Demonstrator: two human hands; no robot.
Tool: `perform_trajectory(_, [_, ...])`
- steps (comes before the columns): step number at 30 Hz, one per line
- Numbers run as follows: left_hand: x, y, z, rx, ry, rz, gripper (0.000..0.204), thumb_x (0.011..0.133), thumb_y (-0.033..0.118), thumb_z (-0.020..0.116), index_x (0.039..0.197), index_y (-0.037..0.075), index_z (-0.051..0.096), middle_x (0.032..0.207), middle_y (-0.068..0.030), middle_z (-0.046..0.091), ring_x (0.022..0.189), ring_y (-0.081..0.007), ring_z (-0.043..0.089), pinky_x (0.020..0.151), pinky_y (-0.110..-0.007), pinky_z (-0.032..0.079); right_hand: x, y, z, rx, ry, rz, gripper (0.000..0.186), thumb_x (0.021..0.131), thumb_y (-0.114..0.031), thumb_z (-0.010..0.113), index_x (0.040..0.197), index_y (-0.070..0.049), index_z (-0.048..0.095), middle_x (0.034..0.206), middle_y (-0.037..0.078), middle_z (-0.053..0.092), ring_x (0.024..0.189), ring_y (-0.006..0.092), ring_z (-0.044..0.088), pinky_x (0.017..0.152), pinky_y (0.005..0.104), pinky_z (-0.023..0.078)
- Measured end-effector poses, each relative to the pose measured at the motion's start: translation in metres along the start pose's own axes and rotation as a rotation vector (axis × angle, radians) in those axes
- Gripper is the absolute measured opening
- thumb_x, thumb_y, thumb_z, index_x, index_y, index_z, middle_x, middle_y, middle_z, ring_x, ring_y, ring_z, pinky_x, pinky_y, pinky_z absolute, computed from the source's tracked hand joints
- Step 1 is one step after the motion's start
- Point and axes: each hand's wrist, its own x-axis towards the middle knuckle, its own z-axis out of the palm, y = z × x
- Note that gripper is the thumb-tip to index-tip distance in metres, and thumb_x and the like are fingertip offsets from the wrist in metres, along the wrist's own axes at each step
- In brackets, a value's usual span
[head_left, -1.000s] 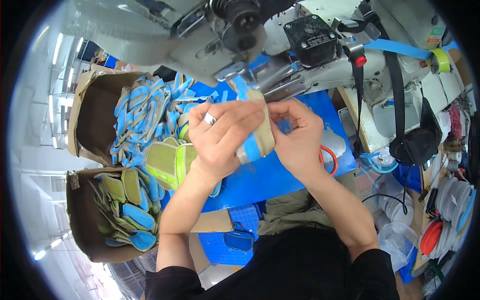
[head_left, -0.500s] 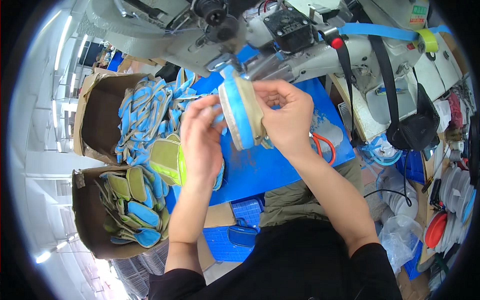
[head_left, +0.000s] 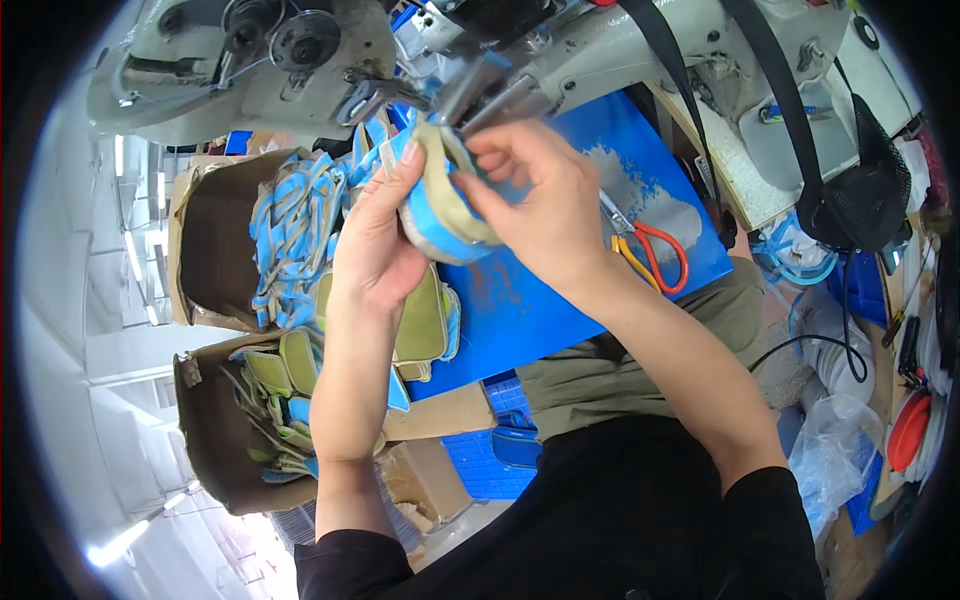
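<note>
A looped fabric band (head_left: 436,210) in khaki, blue and grey hangs under the sewing machine's head (head_left: 590,60). My left hand (head_left: 375,245) grips its left side, the thumb lying over the khaki face. From the right, my right hand (head_left: 545,205) pinches the band's edge with thumb and forefinger, its other fingers curled. The top of the band sits close beneath the machine's metal parts; whether it touches them I cannot tell. Green-and-khaki fabric pieces (head_left: 425,320) lie by my left forearm, partly covered by it.
Scissors (head_left: 657,258) with red and orange handles lie on the blue table (head_left: 490,340), right of my right hand. One cardboard box (head_left: 185,240) stands beside heaped blue-and-grey strips (head_left: 295,225); a nearer box (head_left: 205,430) holds sewn pieces. Black straps (head_left: 785,120) hang at the right.
The band has turned and now shows more of its khaki inside. My left thumb has come over it, and my right fingers have shifted along its edge. The view has shifted too.
</note>
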Motion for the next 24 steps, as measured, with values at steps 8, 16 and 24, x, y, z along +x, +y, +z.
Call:
perform_trajectory(8, [0.005, -0.016, 0.007, 0.179, 0.086, 0.171, 0.027, 0.094, 0.012, 0.078, 0.117, 0.002, 0.069, 0.107, -0.0080, 0.075, 0.091, -0.0161, 0.074, 0.083, -0.032, 0.062, -0.004, 0.006, 0.004, 0.032, -0.065, 0.052, 0.024, 0.079, -0.003, 0.083, 0.099, -0.003, 0.070, 0.089, 0.010, 0.071, 0.078, 0.0196, 0.071, 0.070, 0.0315, 0.057])
perform_trajectory(16, [0.013, -0.028, 0.009, 0.440, 0.122, 0.481, 0.027, 0.087, 0.007, 0.083, 0.110, 0.000, 0.072, 0.100, -0.0058, 0.076, 0.086, -0.0091, 0.069, 0.079, -0.027, 0.058, -0.002, 0.007, -0.002, 0.003, -0.162, 0.111, 0.027, 0.078, 0.002, 0.080, 0.103, -0.003, 0.072, 0.088, 0.006, 0.070, 0.076, 0.0134, 0.066, 0.072, 0.0276, 0.054])
perform_trajectory(24, [0.019, -0.030, 0.007, 0.445, 0.100, 0.565, 0.025, 0.085, 0.005, 0.082, 0.107, 0.002, 0.070, 0.096, -0.0034, 0.076, 0.086, -0.0070, 0.069, 0.078, -0.026, 0.057, -0.007, 0.022, -0.005, 0.107, -0.194, 0.122, 0.032, 0.079, 0.002, 0.080, 0.110, 0.000, 0.072, 0.089, 0.003, 0.070, 0.079, 0.0105, 0.065, 0.074, 0.0271, 0.054])
